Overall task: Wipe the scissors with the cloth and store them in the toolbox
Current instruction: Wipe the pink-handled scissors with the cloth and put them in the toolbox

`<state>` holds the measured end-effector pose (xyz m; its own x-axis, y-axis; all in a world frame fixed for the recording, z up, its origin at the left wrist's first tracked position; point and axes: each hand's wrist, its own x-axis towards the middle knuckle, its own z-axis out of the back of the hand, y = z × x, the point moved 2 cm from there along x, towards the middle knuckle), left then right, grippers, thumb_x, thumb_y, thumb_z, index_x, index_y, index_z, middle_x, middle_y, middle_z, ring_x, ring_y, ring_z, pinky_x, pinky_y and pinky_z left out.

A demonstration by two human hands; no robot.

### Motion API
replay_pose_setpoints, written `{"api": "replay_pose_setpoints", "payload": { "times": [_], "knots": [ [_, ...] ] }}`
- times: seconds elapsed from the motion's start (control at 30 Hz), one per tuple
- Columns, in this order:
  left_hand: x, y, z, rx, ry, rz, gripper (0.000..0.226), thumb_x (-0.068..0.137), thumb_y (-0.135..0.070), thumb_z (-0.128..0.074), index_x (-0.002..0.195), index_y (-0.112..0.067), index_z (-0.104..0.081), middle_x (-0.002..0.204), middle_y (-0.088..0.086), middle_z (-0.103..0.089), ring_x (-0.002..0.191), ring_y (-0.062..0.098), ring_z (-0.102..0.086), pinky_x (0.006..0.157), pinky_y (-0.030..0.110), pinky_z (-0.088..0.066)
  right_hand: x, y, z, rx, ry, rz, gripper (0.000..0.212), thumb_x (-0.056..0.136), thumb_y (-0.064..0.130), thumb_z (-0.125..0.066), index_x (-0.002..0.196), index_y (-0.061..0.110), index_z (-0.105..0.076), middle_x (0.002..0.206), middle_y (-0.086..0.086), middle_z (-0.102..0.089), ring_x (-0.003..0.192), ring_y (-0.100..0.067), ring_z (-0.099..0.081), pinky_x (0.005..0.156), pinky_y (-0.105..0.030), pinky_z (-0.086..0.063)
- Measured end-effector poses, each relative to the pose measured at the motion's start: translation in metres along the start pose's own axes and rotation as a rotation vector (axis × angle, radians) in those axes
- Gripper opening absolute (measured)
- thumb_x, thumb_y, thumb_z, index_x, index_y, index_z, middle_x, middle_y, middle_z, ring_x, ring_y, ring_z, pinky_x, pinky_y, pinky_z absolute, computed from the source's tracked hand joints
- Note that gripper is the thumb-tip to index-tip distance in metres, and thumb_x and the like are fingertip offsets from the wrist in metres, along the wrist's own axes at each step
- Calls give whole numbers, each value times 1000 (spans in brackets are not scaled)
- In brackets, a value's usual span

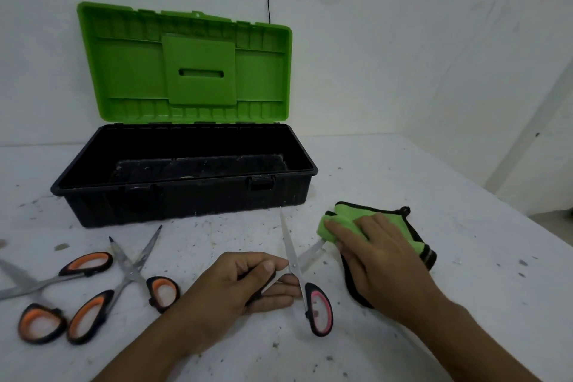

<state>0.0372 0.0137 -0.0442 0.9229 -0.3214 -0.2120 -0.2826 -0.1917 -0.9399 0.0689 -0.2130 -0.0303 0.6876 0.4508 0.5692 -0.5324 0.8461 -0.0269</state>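
Observation:
Pink-handled scissors (319, 308) lie spread open on the white table in front of me. My left hand (245, 285) grips one of their handles, which is hidden in my fingers. One blade points toward the toolbox; the other blade's tip is wrapped in the green cloth (344, 220). My right hand (376, 253) pinches the folded cloth around that blade. The toolbox (186, 198) is black with its green lid (130, 71) standing open, behind the scissors.
Two pairs of orange-handled scissors (93, 291) lie spread and overlapping at the left of the table. The wall is right behind the toolbox. The table's right edge runs diagonally at far right. Dirt specks dot the table surface.

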Motion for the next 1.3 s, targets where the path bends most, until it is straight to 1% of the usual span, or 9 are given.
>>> {"api": "replay_pose_setpoints", "payload": {
  "times": [0.17,0.37,0.47,0.57,0.8,0.93,1.07,1.17,1.3],
  "knots": [
    [1,1,0,8,29,13,29,99,-13,-45,115,0,-64,102,19,-75,99,29,-73,84,31,-60,-7,-11,4,46,-76,-160,34,94,20,-48,124,13,-62,93,-5,-59,83,-24,-50,74,-41,-47],
    [0,2,-1,18,39,10,25,99,-11,-45,107,-4,-67,98,17,-76,97,28,-74,84,32,-60,-4,22,38,86,-17,24,40,99,30,-38,136,18,-45,105,2,-59,91,-15,-48,81,-32,-38],
    [1,4,-1,35,81,-13,29,100,-11,-41,111,-1,-67,105,18,-75,102,29,-72,90,35,-58,-7,37,35,97,91,181,37,97,30,-43,132,18,-50,102,3,-58,91,-12,-47,79,-25,-41],
    [1,5,0,89,125,-29,33,103,-12,-38,118,0,-65,117,14,-72,111,28,-68,97,36,-54,-12,49,19,25,170,294,32,97,30,-47,124,16,-57,93,-1,-60,83,-21,-52,69,-34,-48],
    [1,4,-2,67,117,-61,34,102,-14,-39,114,1,-67,112,20,-72,108,31,-69,96,38,-55,-9,62,8,-33,116,295,33,92,26,-57,123,16,-57,93,1,-62,82,-19,-49,69,-32,-38],
    [1,6,-1,70,100,-73,34,103,-15,-39,116,-1,-67,114,18,-72,108,27,-69,94,35,-56,-9,72,4,-37,89,100,43,93,36,-42,124,9,-56,93,0,-65,82,-19,-50,72,-33,-40],
    [0,7,0,128,9,-101,31,101,-15,-42,109,-7,-71,99,15,-76,91,21,-74,79,27,-59,-13,77,3,-33,159,235,35,90,32,-54,117,11,-63,92,-1,-61,80,-22,-49,70,-34,-33],
    [0,6,0,144,-28,-116,30,101,-16,-42,110,-8,-69,78,0,-76,83,13,-73,76,25,-59,-10,71,11,11,199,261,34,89,33,-53,115,15,-64,92,1,-61,80,-20,-48,71,-33,-31],
    [-1,2,-4,95,36,-100,34,103,-15,-39,110,-7,-70,100,11,-77,98,21,-73,85,29,-59,-7,71,12,6,168,139,39,90,35,-47,116,13,-66,88,1,-60,78,-20,-48,70,-34,-30]
  ]
}}
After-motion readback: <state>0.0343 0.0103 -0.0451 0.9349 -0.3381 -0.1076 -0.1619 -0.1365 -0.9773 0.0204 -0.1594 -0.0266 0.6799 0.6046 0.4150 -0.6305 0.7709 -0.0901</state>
